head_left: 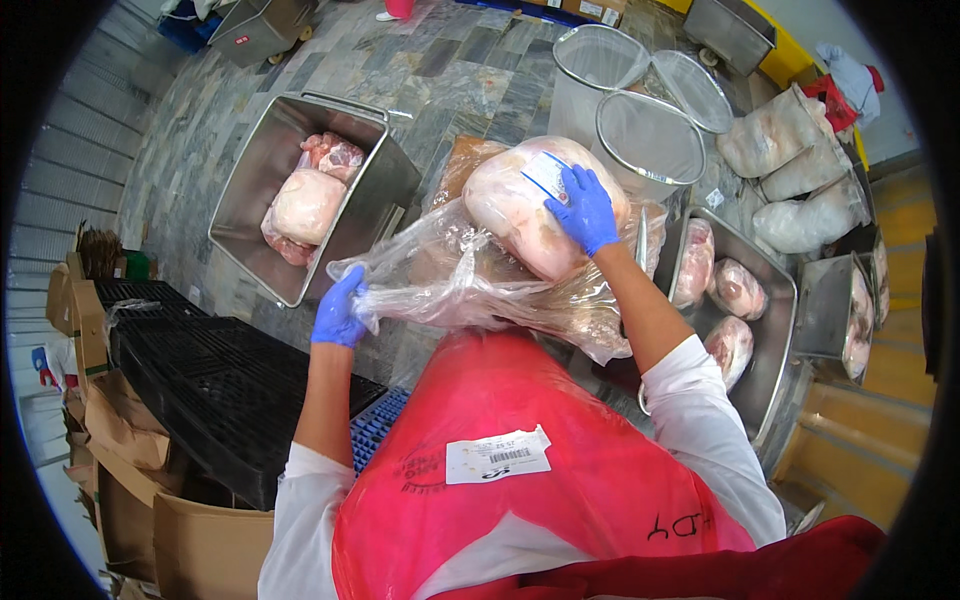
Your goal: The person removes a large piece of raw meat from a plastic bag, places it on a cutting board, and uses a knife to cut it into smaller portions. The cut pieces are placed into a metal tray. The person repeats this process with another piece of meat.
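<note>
A large pale piece of raw meat with a white and blue label lies on a clear plastic bag in front of me. My right hand, in a blue glove, presses on top of the meat. Gloved in blue too, my left hand grips the bunched left end of the plastic bag. I wear a red plastic apron with a white sticker on it.
A steel cart at left holds pieces of meat. A steel tray at right holds more cuts. Behind stand round wire-rimmed bins and bagged meat. Black plastic pallets and cardboard boxes lie at lower left.
</note>
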Motion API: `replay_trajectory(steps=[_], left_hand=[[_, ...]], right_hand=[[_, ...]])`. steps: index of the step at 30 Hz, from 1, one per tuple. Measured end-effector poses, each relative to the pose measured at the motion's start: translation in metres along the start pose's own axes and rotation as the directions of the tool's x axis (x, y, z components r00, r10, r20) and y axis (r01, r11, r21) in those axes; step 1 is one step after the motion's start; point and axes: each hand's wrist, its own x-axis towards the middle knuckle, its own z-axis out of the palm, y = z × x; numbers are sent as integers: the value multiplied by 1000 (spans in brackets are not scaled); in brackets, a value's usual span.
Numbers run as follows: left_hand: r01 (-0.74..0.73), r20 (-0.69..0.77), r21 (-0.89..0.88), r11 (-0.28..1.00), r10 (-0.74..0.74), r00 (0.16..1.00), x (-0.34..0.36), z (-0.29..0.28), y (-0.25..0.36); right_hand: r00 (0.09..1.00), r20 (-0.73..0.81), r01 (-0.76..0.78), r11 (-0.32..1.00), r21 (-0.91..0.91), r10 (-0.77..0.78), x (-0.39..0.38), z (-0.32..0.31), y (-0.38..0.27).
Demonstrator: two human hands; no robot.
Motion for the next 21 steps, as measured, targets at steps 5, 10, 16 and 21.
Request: replay_trajectory(steps=[5, 10, 16, 21], left_hand=[[-141, 1, 123, 982, 142, 990, -55, 38, 22], [-268, 140, 371, 889, 232, 963, -64, 76, 28], [-287, 153, 490, 823, 242, 958, -88, 108, 25], [-283, 162, 521, 805, 232, 959, -93, 110, 26]], right_hand=[[988, -100, 126, 989, 74, -118, -7, 11, -8], [985, -168, -6, 982, 188, 39, 9, 9, -5], [998, -61, -9, 997, 83, 14, 20, -8, -10], [998, 63, -6, 1000, 8, 6, 29, 0, 2]])
